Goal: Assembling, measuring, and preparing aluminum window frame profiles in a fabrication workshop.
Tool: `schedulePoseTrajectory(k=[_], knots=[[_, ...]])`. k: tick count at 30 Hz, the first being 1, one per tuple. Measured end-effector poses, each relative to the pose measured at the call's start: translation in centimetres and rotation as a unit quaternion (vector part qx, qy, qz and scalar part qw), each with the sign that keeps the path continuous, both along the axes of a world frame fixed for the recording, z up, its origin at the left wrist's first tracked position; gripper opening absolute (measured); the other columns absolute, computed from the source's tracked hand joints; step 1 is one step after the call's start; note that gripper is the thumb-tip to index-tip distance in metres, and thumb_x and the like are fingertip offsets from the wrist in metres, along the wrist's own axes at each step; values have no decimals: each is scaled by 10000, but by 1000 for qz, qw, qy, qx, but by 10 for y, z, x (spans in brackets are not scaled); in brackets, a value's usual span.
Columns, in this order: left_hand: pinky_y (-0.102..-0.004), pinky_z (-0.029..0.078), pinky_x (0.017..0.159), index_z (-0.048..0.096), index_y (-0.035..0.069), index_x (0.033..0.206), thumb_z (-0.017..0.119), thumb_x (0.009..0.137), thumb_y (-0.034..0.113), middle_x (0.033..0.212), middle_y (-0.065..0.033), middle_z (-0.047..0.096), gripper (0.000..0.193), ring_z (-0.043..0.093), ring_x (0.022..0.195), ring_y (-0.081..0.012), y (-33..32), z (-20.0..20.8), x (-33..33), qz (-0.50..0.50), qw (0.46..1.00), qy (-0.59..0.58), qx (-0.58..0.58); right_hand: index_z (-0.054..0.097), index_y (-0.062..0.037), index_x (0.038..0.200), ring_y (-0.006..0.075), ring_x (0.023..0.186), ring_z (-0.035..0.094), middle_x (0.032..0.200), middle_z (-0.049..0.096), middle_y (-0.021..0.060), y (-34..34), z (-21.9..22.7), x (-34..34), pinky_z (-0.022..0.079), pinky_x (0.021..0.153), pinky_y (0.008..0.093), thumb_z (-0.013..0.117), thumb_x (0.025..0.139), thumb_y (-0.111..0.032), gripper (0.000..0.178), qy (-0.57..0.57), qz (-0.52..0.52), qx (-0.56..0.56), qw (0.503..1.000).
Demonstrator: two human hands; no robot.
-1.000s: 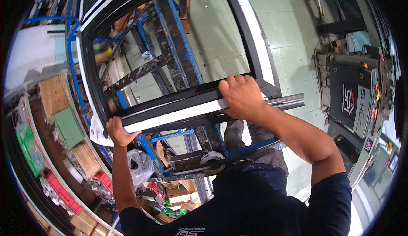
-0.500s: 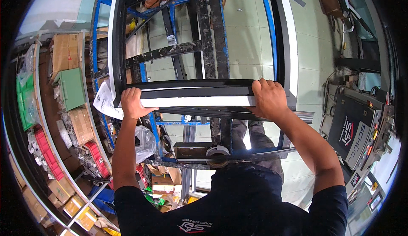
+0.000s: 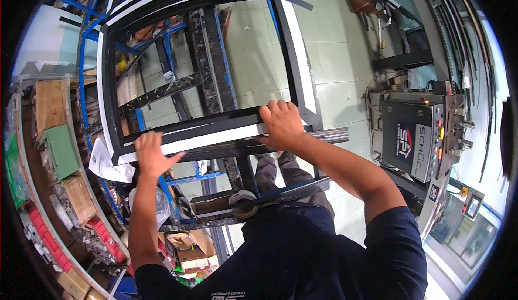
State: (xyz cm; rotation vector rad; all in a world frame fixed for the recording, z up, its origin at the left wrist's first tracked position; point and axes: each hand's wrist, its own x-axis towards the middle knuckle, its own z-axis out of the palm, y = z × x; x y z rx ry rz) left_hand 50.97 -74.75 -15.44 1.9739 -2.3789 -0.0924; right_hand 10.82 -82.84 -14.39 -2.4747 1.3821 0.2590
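A black rectangular window frame point(image 3: 216, 126) with white strips along its faces lies across a blue-and-black metal work stand. My left hand point(image 3: 154, 157) is at the near rail by the left corner, fingers over the rail and thumb spread along its near edge. Toward the right corner, my right hand point(image 3: 283, 126) grips the same rail, fingers curled over the top and thumb underneath. Dark profile bars point(image 3: 332, 135) lie just below the near rail, their ends jutting out to the right. A loose dark strip point(image 3: 291, 0) crosses the frame's far right corner.
A roll of tape point(image 3: 243, 203) sits on the stand's near ledge. White paper point(image 3: 108, 162) hangs by the left corner. Shelves with cardboard boxes, a green box point(image 3: 60, 151) and red bins point(image 3: 105, 239) line the left. A machine with a control box point(image 3: 407, 135) stands right.
The view has swung to the right, so the frame appears further left and tilted. My left hand's fingers look straighter on the rail; my right hand keeps its grip near the right corner.
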Motion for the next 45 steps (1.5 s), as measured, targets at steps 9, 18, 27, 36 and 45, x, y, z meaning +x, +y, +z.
schedulePoseTrajectory(k=[9, 18, 27, 36, 45], knots=[[-402, 410, 810, 573, 91, 816, 846, 570, 765, 840, -86, 581, 767, 576, 872, -290, -20, 0, -80, 20, 1000, 11, 21, 572, -6, 1304, 421, 1291, 497, 1255, 595, 236, -71, 25, -15, 340, 1097, 522, 506, 949, -707, 788, -289, -119, -250, 916], [-389, 401, 841, 621, 103, 831, 819, 587, 792, 852, -51, 599, 758, 581, 878, -246, -20, -10, -78, 20, 999, 2, 33, 557, -3, 1293, 440, 1370, 451, 1246, 595, 222, -70, -11, 6, 317, 1108, 536, 494, 945, -705, 786, -232, -83, -183, 952], [-427, 435, 853, 682, 101, 918, 824, 587, 766, 932, -63, 630, 756, 599, 947, -273, -6, 2, -58, 26, 998, 21, 59, 581, 8, 1305, 384, 1156, 591, 1191, 638, 201, -16, 5, 19, 401, 1052, 489, 601, 823, -815, 954, -73, 39, 24, 996], [-463, 429, 942, 661, 91, 915, 927, 416, 684, 930, -78, 616, 819, 597, 974, -301, 25, -3, 80, 79, 995, 34, -55, 581, -22, 1275, 360, 1076, 629, 1160, 658, 161, 20, -35, -17, 485, 955, 459, 874, 690, -508, 815, -132, 54, -116, 983], [-398, 438, 863, 590, 108, 792, 886, 396, 771, 863, -54, 572, 826, 571, 875, -270, 23, -12, 101, 74, 990, 44, -114, 600, -38, 1235, 350, 1050, 651, 1141, 681, 130, 11, -33, -6, 507, 937, 449, 940, 605, -435, 819, -121, 69, -110, 984]])
